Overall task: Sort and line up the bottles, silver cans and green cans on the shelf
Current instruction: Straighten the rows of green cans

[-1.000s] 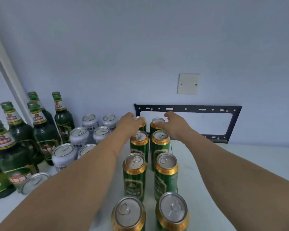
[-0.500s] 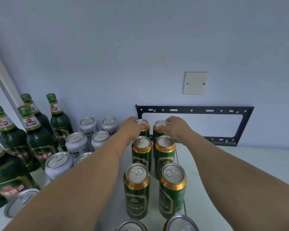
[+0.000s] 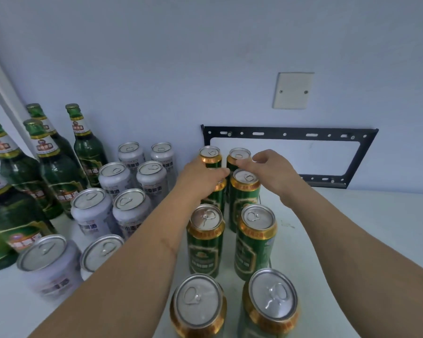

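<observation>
Sorting appears nearly complete. Green beer bottles (image 3: 56, 172) stand far left of the hands, silver cans (image 3: 130, 206) paired beside the left forearm. Left hand (image 3: 200, 176) covers, apparently grips, a second-row green can (image 3: 216, 193); right hand (image 3: 266, 167), fingers loosely curled, touches the neighbouring rear cans (image 3: 238, 156). Only final straightening seems outstanding.

The green cans (image 3: 205, 240) are finished in dark green with gold bands at the rim and silver lids. The silver cans (image 3: 93, 213) are coloured pale silver-white, with dark lettering printed on the sides. The bottles (image 3: 56, 172) are made of dark green glass, topped with green caps, and fitted with white neck labels marked in red and edged in gold. The shelf (image 3: 352, 228) is white.
</observation>
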